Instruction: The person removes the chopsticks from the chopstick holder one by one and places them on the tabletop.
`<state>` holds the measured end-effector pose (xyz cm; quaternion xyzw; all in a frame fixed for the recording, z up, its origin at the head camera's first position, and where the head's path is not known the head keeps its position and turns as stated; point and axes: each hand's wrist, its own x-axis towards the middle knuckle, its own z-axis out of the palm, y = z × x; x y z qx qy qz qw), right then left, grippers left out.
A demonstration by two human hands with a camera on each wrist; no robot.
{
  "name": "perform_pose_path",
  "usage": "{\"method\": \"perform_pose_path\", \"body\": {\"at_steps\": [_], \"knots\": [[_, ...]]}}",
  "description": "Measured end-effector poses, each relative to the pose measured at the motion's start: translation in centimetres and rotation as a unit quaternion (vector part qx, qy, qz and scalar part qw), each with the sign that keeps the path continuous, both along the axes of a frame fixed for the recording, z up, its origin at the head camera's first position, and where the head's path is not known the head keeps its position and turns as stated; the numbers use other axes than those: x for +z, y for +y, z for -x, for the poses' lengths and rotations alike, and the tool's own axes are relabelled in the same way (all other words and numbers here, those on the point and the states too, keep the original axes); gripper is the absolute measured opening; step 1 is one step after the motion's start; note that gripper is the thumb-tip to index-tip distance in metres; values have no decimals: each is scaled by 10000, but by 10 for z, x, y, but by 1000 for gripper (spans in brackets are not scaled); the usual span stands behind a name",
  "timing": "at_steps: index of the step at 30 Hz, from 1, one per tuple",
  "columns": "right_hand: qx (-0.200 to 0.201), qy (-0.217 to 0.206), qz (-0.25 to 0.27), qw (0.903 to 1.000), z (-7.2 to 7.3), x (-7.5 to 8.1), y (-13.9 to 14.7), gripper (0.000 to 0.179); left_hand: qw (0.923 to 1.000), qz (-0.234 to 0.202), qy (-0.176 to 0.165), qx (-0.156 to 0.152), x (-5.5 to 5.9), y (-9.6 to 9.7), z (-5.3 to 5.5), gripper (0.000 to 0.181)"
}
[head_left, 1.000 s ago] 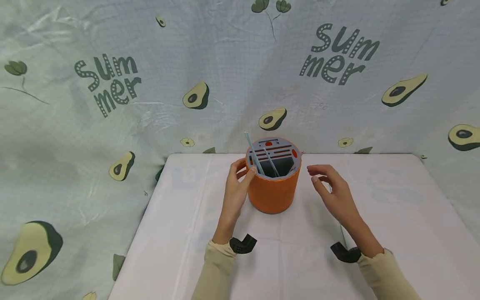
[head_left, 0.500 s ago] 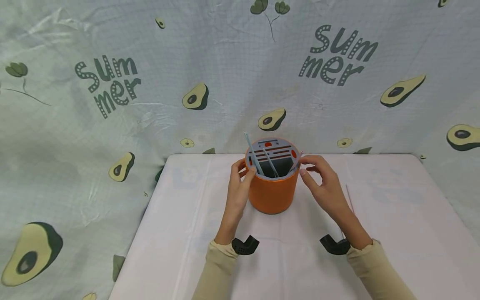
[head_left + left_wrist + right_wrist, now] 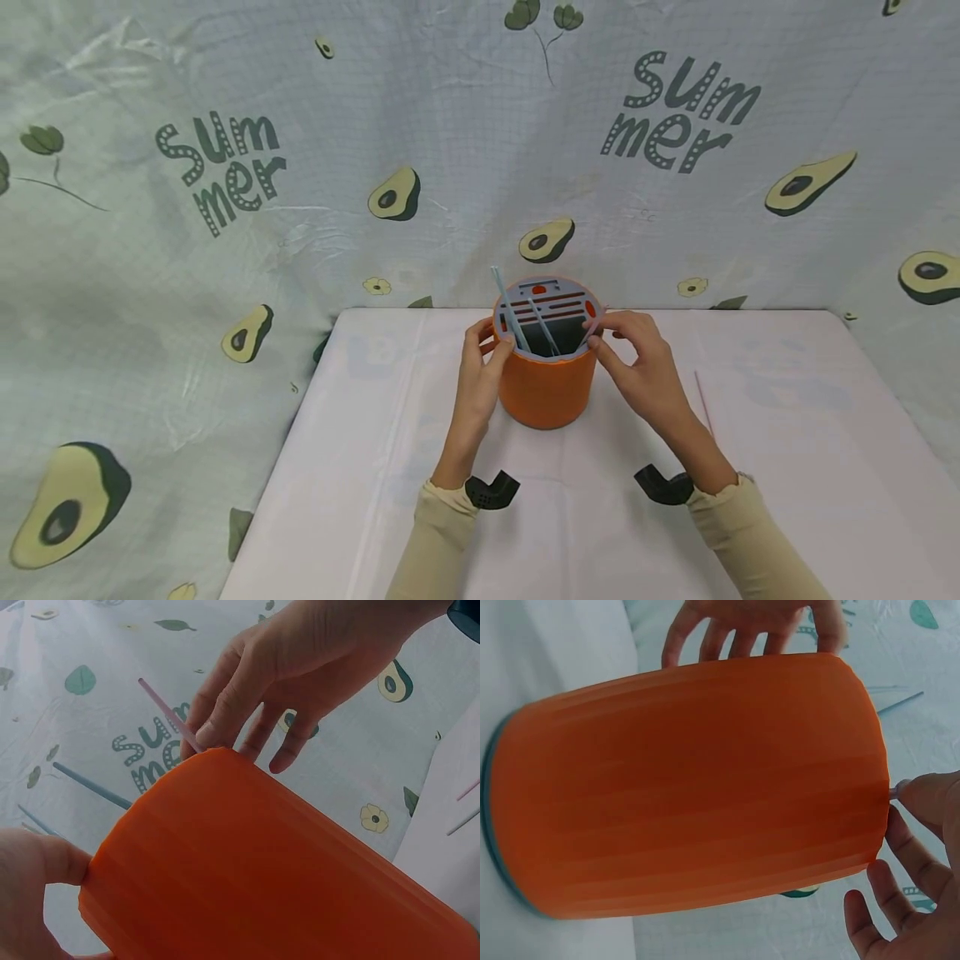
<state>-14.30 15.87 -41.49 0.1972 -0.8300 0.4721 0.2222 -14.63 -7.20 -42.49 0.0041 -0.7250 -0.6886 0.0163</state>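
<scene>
An orange cylindrical holder [image 3: 543,396] with a grey slotted top [image 3: 547,292] stands upright on the table. My left hand [image 3: 477,383] grips its left rim, thumb in front and fingers at the side. Two pale blue straws [image 3: 511,310] lean in the large opening of the top. At the right rim, my right hand [image 3: 645,362] pinches a pink straw [image 3: 166,712] between thumb and forefinger. That straw's lower end is hidden behind the rim in the left wrist view. In the right wrist view, the right hand's other fingers [image 3: 892,892] lie by the orange wall.
Another pink straw [image 3: 703,400] lies on the white-covered table [image 3: 360,500], right of the holder and partly behind the right forearm. In the left wrist view, a greyish straw [image 3: 463,823] lies near it. A patterned curtain [image 3: 450,125] hangs behind the table.
My right hand has moved left from beside the holder to its right rim, with the pink straw now over the opening. The left hand stays on the holder.
</scene>
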Motion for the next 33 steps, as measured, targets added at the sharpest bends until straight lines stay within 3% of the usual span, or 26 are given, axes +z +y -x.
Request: {"method": "perform_pose_path", "body": {"at_steps": [11, 23, 29, 33], "knots": [[-188, -117, -12, 9998, -1, 3, -2, 21, 10000, 81, -17, -15, -3, -5, 1, 62], [14, -323, 564, 9979, -5, 14, -5, 21, 10000, 43, 7, -33, -3, -8, -1, 62], [234, -22, 1038, 9943, -9, 22, -2, 23, 10000, 42, 45, -14, -3, -8, -1, 61], [345, 251, 1625, 9858, -12, 25, 1, 24, 10000, 59, 72, -32, -3, -6, -1, 60]]}}
